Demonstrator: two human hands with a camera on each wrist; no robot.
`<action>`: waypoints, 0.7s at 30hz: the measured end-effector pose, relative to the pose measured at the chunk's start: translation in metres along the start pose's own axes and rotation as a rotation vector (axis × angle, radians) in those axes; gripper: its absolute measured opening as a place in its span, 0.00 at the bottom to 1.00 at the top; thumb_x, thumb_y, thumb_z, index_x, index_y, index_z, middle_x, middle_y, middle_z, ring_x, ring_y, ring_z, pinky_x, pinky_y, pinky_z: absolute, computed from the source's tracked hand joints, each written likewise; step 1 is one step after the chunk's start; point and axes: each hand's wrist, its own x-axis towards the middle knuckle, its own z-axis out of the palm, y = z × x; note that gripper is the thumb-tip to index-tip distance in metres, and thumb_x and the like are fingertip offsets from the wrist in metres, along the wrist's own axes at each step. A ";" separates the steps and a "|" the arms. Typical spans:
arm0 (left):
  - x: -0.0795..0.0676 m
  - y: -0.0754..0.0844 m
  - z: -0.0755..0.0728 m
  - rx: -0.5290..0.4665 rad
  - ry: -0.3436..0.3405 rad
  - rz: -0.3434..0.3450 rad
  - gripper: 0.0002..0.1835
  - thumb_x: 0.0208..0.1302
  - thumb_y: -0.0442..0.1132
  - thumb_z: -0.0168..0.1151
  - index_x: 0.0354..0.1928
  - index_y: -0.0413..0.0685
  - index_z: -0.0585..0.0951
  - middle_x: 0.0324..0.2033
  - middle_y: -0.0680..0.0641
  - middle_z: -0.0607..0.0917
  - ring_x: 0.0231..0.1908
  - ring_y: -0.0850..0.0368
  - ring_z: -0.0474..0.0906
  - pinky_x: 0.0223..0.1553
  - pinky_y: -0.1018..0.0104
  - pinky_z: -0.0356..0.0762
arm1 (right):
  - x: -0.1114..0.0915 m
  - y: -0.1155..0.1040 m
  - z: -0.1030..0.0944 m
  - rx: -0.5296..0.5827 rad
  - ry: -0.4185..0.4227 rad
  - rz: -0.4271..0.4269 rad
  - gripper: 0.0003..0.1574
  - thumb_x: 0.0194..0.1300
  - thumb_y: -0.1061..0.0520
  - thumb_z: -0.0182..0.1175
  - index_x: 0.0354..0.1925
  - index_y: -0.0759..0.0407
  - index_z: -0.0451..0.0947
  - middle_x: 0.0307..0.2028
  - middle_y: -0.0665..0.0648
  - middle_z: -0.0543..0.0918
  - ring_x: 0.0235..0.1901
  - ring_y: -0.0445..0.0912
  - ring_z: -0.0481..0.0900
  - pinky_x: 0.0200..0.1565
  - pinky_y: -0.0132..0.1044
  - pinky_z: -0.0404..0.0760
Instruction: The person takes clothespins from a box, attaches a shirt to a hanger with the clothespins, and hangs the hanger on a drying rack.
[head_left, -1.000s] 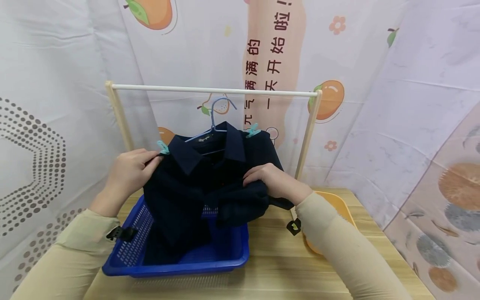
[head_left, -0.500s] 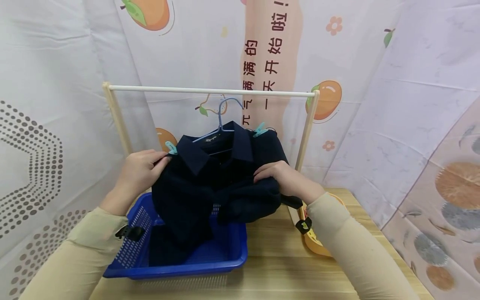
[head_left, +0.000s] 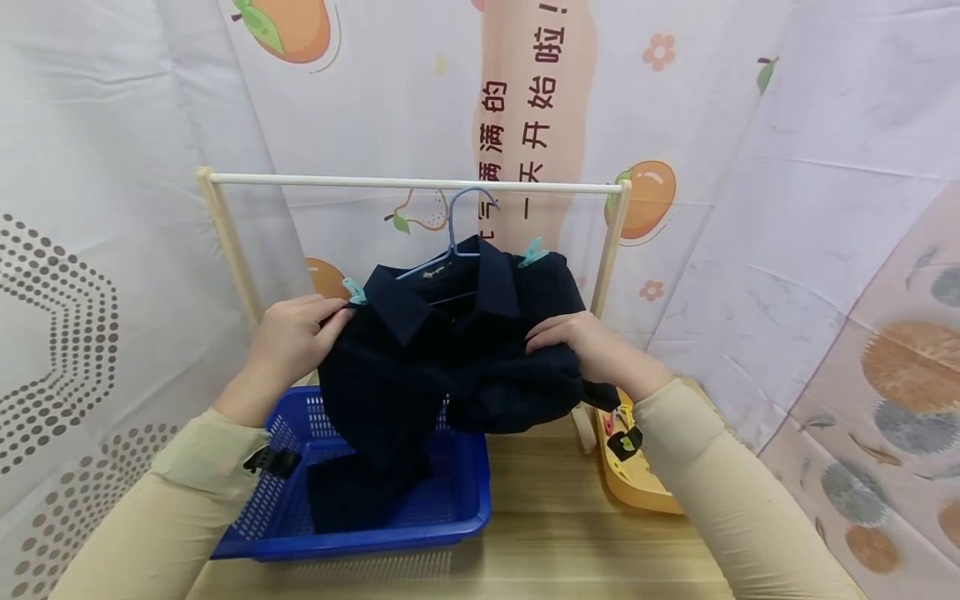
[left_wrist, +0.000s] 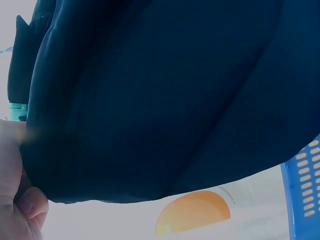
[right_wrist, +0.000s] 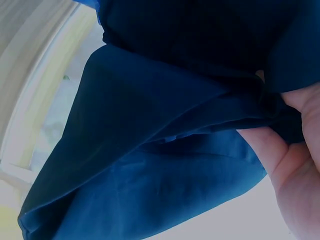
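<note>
Above a blue basket (head_left: 375, 542), the left hand (head_left: 292, 335) and right hand (head_left: 591, 348) grip a navy collared shirt (head_left: 397, 375), already on a hanger (head_left: 452, 250) with clothespins (head_left: 356, 292) at the shoulders, its hook (head_left: 451, 212) seemingly not yet over the white rail (head_left: 337, 181) behind.

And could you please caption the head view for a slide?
Left hand and right hand hold a shirt on a hanger.

Dark collared shirt (head_left: 420, 350), bunched, on tilted blue hanger (head_left: 452, 229), teal-clipped at shoulders.
</note>
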 end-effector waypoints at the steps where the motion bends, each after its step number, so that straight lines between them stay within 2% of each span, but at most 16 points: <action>1: 0.001 0.001 0.001 0.002 -0.002 0.003 0.04 0.63 0.31 0.69 0.38 0.39 0.90 0.29 0.43 0.87 0.28 0.46 0.83 0.29 0.50 0.79 | -0.001 0.000 -0.002 -0.002 0.006 -0.004 0.11 0.60 0.68 0.70 0.42 0.57 0.88 0.47 0.59 0.87 0.46 0.54 0.86 0.51 0.52 0.84; 6: 0.006 0.006 0.004 0.004 -0.020 0.008 0.04 0.65 0.31 0.68 0.38 0.39 0.89 0.25 0.45 0.83 0.22 0.50 0.76 0.24 0.56 0.72 | -0.007 0.001 -0.012 -0.026 0.023 -0.003 0.12 0.60 0.69 0.69 0.41 0.58 0.88 0.46 0.59 0.88 0.45 0.55 0.86 0.49 0.53 0.84; 11: 0.013 0.014 0.009 -0.013 -0.028 0.004 0.06 0.65 0.32 0.68 0.40 0.37 0.90 0.26 0.43 0.85 0.24 0.48 0.79 0.26 0.54 0.75 | -0.015 0.002 -0.024 -0.024 0.009 0.048 0.13 0.59 0.70 0.69 0.42 0.58 0.88 0.47 0.59 0.87 0.46 0.55 0.86 0.49 0.54 0.84; 17: 0.022 0.025 0.016 -0.029 -0.045 -0.007 0.07 0.66 0.33 0.67 0.42 0.38 0.90 0.30 0.41 0.88 0.30 0.45 0.84 0.32 0.50 0.81 | -0.023 0.005 -0.035 -0.050 0.023 0.051 0.11 0.59 0.70 0.69 0.41 0.59 0.88 0.46 0.59 0.88 0.45 0.55 0.86 0.47 0.55 0.84; 21: 0.025 0.028 0.021 -0.034 -0.059 -0.018 0.08 0.68 0.34 0.67 0.43 0.39 0.90 0.29 0.42 0.88 0.27 0.47 0.82 0.28 0.53 0.79 | -0.028 0.007 -0.041 -0.077 0.024 0.049 0.11 0.60 0.69 0.68 0.40 0.59 0.88 0.46 0.59 0.88 0.44 0.56 0.87 0.46 0.55 0.85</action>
